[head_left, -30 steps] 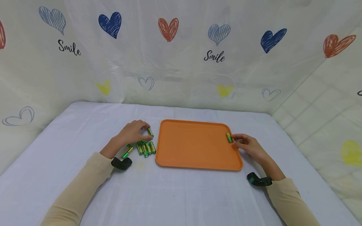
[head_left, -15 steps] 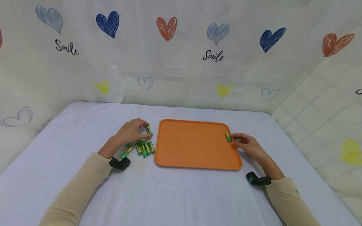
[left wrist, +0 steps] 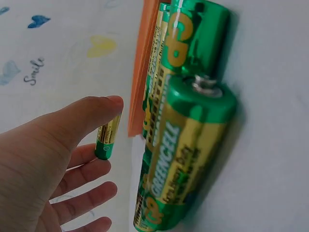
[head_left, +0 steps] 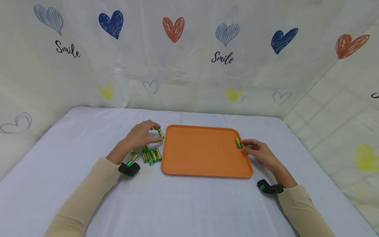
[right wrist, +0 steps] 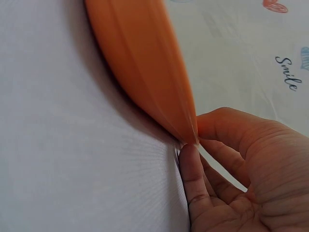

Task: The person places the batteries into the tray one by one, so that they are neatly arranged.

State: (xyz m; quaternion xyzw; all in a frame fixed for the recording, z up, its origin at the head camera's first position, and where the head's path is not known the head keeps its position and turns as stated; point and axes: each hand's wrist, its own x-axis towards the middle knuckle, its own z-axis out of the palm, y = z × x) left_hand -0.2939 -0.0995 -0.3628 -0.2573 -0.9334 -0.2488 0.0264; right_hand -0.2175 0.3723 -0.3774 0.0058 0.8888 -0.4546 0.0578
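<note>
My left hand (head_left: 139, 134) pinches a green and gold battery (head_left: 160, 132) between thumb and forefinger, just outside the left rim of the orange tray (head_left: 201, 151). In the left wrist view, this battery (left wrist: 107, 137) sits below the thumb tip, the other fingers spread. Below that hand lies a group of similar batteries (head_left: 151, 156) on the white cloth. My right hand (head_left: 260, 151) holds the tray's right edge; in the right wrist view, its fingers (right wrist: 190, 166) meet the orange rim (right wrist: 149, 72). One battery (head_left: 238, 143) lies inside the tray along the right rim, beside the fingertips.
A white cloth (head_left: 189, 204) covers the table. Behind it hangs a pale backdrop (head_left: 189, 72) with hearts and writing. A black wrist device (head_left: 129, 169) sits at the left cuff, close to a loose battery (head_left: 132, 160); another device (head_left: 270, 187) sits at the right cuff.
My left hand has moved up and slightly right with its battery, away from the group and closer to the tray's left rim. The right hand and the battery in the tray stay put.
</note>
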